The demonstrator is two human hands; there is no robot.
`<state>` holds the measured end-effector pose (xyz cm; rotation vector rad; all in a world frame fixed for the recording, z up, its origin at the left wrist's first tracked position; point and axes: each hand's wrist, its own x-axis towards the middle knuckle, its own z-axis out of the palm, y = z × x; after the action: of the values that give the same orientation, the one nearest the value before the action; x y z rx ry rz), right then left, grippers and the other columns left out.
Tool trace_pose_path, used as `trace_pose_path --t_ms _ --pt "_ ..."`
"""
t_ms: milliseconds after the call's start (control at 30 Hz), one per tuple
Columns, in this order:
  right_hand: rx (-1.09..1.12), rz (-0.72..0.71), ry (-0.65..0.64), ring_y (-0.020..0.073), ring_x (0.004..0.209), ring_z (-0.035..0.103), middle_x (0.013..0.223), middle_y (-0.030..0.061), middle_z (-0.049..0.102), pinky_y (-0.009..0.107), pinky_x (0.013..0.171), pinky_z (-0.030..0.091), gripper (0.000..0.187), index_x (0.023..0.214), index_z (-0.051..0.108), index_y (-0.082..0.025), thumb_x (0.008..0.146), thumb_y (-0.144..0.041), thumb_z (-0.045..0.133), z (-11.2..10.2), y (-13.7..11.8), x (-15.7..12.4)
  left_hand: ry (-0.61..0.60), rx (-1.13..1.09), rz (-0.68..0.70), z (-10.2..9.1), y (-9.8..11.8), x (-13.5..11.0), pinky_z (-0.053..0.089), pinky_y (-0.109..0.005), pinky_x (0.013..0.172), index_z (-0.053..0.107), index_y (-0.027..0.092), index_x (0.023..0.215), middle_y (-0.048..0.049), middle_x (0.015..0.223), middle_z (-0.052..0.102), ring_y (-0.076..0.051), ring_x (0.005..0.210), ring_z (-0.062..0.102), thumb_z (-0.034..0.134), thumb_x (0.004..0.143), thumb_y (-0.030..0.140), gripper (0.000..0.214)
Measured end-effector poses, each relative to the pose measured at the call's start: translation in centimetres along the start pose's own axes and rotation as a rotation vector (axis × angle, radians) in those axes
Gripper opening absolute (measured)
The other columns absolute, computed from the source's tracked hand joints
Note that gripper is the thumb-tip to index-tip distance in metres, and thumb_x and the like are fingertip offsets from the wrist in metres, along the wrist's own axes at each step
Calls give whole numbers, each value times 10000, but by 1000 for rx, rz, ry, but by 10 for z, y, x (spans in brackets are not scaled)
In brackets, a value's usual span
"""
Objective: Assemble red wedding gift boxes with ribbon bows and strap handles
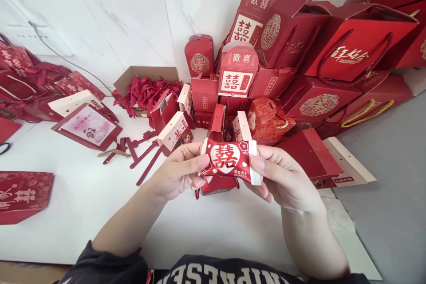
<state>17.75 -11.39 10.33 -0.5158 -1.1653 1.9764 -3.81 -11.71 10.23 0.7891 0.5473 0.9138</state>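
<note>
A red and white wrapped candy (pixel 229 158) with a double-happiness character on its front is held up level before me. My left hand (pixel 181 168) pinches its left end between thumb and fingers. At its right end, my right hand (pixel 279 175) grips the crimped edge the same way. Just behind and below the candy stands a small red gift box (pixel 218 185), mostly hidden by the candy and my hands. Close behind are an upright red box (pixel 218 120) and a cream box panel (pixel 242 126).
Many red gift boxes and bags (pixel 346 49) are stacked at the right and back. A cardboard box (pixel 133 77) holds dark red ribbons. Flat ribbon strips (pixel 143 157) lie left of centre on the white table (pixel 100 213). A red box (pixel 25 197) sits at far left.
</note>
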Motion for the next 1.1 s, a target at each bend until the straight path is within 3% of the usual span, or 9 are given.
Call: trace_pose_path --t_ms 233,400,567,767,900,1033,1100 --pt "-3 20 3 30 386 361 490 -44 506 141 365 273 283 752 627 -149 914 -380 647 -2 0 0 -30 -3 -5 0 0 0 408 -75 388 722 107 807 4 581 551 -12 415 436 774 791 276 177" --pt "182 67 -9 21 340 266 427 -77 413 166 385 234 357 627 502 -162 915 -343 609 -1 3 12 -10 -211 -126 0 3 0 434 -51 423 716 68 827 -20 606 606 2 414 468 752 816 229 166" --pt "303 82 -42 15 344 218 454 -90 398 168 397 232 335 638 487 -166 942 -287 557 -2 5 19 6 -307 -152 -3 4 1 436 -51 427 696 61 814 -23 634 623 8 417 483 734 830 200 145" --pt "261 66 -72 18 339 258 432 -83 410 161 401 252 335 635 489 -161 925 -306 573 -1 3 15 -23 -150 -134 -3 1 4 400 -80 423 684 82 841 -17 606 594 -14 432 457 751 811 254 187" --pt "127 69 -37 37 327 308 415 -65 445 176 355 209 368 624 503 -166 867 -397 655 -5 5 12 57 29 -100 -6 -2 5 405 -129 445 694 122 815 -8 635 599 -53 501 512 815 741 312 237" --pt "-17 65 -58 50 324 312 433 -58 471 198 336 210 340 702 594 -159 848 -455 673 -9 4 5 28 222 10 -8 -3 5 426 -170 519 659 113 708 -5 647 588 -65 553 511 798 763 348 278" --pt "-175 13 -50 66 342 337 454 -49 481 211 349 237 329 739 603 -168 887 -461 621 -7 3 1 18 323 81 -7 -4 5 457 -190 582 659 125 757 -17 712 623 -87 618 555 773 793 324 232"
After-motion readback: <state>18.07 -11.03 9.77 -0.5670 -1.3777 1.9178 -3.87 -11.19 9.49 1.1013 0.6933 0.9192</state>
